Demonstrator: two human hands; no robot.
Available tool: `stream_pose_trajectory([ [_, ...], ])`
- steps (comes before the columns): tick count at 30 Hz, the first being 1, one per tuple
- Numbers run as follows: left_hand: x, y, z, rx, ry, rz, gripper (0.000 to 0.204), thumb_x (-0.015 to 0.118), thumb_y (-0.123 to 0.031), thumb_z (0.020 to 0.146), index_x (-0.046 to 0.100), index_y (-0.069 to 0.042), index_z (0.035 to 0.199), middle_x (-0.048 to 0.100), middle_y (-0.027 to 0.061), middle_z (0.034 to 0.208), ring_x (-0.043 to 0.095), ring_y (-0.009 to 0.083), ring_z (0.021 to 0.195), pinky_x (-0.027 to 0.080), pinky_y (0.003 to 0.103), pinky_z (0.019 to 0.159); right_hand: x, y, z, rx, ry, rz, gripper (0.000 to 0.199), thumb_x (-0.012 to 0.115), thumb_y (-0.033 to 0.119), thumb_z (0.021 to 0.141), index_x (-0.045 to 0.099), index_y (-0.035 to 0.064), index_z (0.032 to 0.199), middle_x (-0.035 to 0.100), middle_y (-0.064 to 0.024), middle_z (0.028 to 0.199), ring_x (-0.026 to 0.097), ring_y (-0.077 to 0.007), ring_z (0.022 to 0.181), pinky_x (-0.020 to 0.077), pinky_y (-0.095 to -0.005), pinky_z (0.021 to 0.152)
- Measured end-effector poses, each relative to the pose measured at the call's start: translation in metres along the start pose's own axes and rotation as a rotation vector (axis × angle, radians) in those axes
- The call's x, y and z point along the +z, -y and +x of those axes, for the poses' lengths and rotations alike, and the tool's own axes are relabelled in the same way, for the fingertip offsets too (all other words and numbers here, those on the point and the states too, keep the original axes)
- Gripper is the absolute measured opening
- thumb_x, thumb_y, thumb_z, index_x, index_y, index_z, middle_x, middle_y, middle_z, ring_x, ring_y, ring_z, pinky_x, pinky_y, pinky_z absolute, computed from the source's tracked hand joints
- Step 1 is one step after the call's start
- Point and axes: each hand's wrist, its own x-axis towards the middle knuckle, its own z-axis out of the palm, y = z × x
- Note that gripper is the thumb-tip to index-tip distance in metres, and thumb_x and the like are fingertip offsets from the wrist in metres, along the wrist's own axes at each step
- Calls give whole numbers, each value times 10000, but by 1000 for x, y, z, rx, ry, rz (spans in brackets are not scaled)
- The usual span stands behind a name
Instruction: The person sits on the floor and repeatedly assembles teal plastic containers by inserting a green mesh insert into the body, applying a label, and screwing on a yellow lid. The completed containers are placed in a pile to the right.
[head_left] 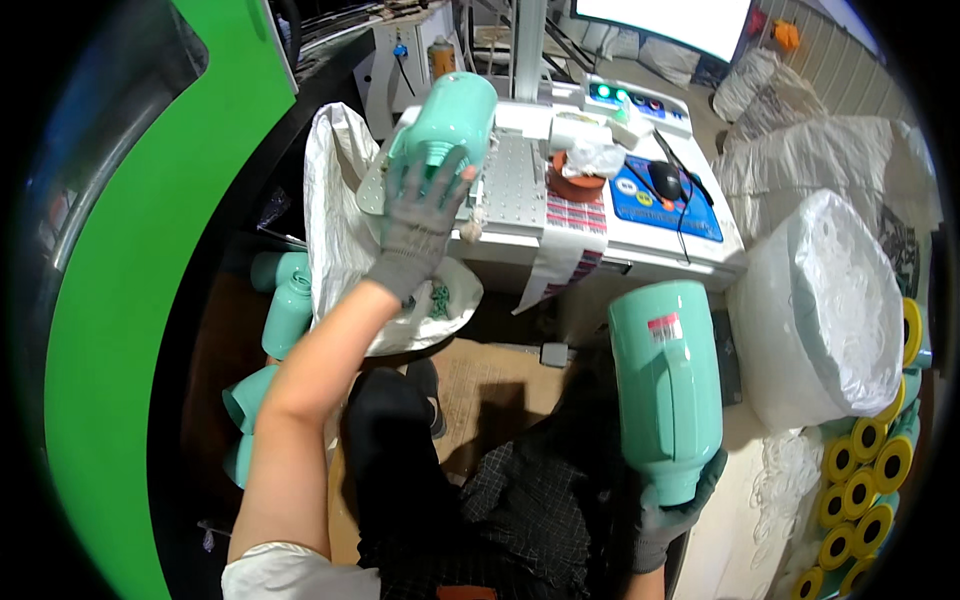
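On the perforated metal plate point(520, 180) of a white bench machine lies a glossy teal jug point(456, 110), its threaded neck toward me. My left hand point(424, 212), in a grey glove, reaches forward with its fingers over that neck, gripping it. At the lower right my right hand point(672, 518), also gloved, holds a second teal jug point(667, 375) by its narrow neck. This one is upside down, its moulded handle facing up and a small pink-and-white label near its base. Part of the right hand is hidden behind the neck.
A roll of printed labels point(575, 212) hangs over the bench edge beside a mouse point(664, 180). A white sack point(335, 200) stands left, near more teal jugs point(288, 310). At right are a plastic-lined bin point(780, 330) and several yellow-ringed jugs point(858, 492). A green panel point(110, 400) curves along the left.
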Motion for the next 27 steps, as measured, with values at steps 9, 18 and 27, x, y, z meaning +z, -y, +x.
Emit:
stream_pose_trajectory([
  [9, -142, -14, -17, -52, -85, -325, 670, 803, -317, 788, 589, -139, 1398, 589, 101, 1450, 566, 371, 1183, 491, 482, 856, 130, 38, 145, -540, 124, -203, 1072, 899, 235, 740, 312, -48, 1591, 357, -276, 1621, 470, -389, 1439, 445, -447, 1142],
  [18, -203, -116, -140, -698, 545, -1481, 760, 893, -394, 790, 570, -44, 1383, 656, 131, 1297, 608, 321, 1241, 498, 448, 1048, 378, 78, 195, -958, 349, -560, 911, 847, 386, 751, 432, 354, 1561, 439, -239, 1565, 719, -327, 1052, 607, -438, 764],
  [27, -200, -108, -154, -674, 496, -1355, 666, 897, -366, 763, 631, -44, 1282, 668, 140, 1207, 626, 336, 1100, 499, 457, 972, 430, 84, 200, -828, 412, -963, 763, 718, 312, 871, 398, 364, 1561, 428, -225, 1587, 735, -346, 904, 591, -463, 674],
])
